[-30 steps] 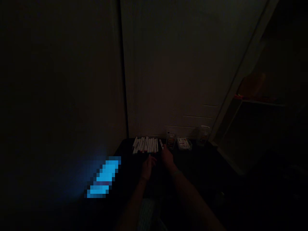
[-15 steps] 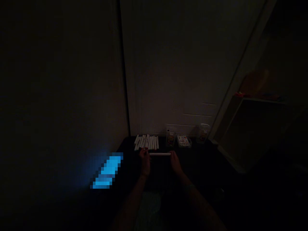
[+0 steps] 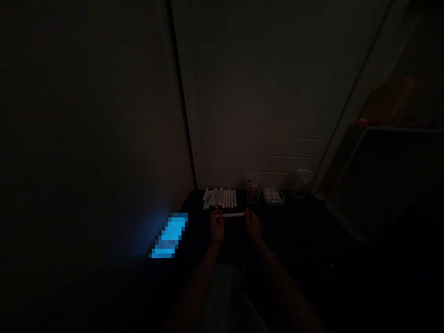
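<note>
The room is very dark. My left hand and my right hand each pinch one end of a thin white marker, holding it level between them over a dark surface. Just behind it lies a row of several white markers, side by side near the wall. Both forearms reach in from the bottom of the view.
Right of the marker row stand a small clear container, a flat case of markers and a clear jar. A glowing blue screen lies at the left. A wall and door stand behind; a shelf rises at right.
My right hand came back from the marker row with one white marker. My left hand took hold of its other end. Both hands now hold it level.
</note>
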Motion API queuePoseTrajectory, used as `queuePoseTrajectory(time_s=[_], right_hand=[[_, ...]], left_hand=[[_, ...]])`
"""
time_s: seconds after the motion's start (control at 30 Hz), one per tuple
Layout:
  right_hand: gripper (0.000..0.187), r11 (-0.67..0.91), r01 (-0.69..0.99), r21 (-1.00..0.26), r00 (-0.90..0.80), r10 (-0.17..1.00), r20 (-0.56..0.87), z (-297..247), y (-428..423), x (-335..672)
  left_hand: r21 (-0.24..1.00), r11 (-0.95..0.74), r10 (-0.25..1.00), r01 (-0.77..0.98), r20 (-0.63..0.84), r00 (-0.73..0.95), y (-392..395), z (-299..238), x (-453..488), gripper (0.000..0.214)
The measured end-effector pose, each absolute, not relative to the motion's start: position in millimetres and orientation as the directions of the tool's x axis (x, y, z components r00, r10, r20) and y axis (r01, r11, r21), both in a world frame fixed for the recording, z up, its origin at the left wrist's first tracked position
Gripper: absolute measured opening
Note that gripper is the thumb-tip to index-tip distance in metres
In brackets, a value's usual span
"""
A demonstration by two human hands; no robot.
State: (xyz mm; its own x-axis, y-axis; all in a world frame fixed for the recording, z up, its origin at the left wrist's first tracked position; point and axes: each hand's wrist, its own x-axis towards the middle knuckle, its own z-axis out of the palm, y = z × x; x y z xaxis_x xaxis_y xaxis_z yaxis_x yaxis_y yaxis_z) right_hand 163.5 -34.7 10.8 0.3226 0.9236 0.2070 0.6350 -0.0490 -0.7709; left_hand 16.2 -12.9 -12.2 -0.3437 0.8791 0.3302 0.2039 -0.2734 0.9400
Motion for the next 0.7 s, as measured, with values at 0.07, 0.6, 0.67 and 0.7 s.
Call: queuePoseTrajectory(time_s=[0.07, 0.6, 0.67, 0.7], right_hand=[[0.051, -0.078, 0.637, -0.767, 0.344, 0.919, 0.192, 12.0, -34.4, 163.7], [0.062, -0.133, 0.671, -0.730, 0.372, 0.911, 0.176, 8.7, -29.6, 165.7], [0.059, -0.123, 0.670, -0.732, 0.382, 0.902, 0.199, 8.7, -30.1, 165.6], [0.058, -0.118, 0.675, -0.728, 0.384, 0.899, 0.210, 8.6, -30.2, 165.4]], left_hand=[[0.948, -0.259, 0.896, 0.182, 0.307, -0.322, -14.2, -10.8, 16.0, 0.031], [0.901, -0.239, 0.892, 0.361, 0.351, -0.285, -16.5, -4.3, 22.5, 0.031], [0.899, -0.242, 0.893, 0.366, 0.354, -0.279, -17.5, -3.8, 23.9, 0.028], [0.899, -0.242, 0.893, 0.365, 0.354, -0.278, -17.7, -3.5, 24.4, 0.027]])
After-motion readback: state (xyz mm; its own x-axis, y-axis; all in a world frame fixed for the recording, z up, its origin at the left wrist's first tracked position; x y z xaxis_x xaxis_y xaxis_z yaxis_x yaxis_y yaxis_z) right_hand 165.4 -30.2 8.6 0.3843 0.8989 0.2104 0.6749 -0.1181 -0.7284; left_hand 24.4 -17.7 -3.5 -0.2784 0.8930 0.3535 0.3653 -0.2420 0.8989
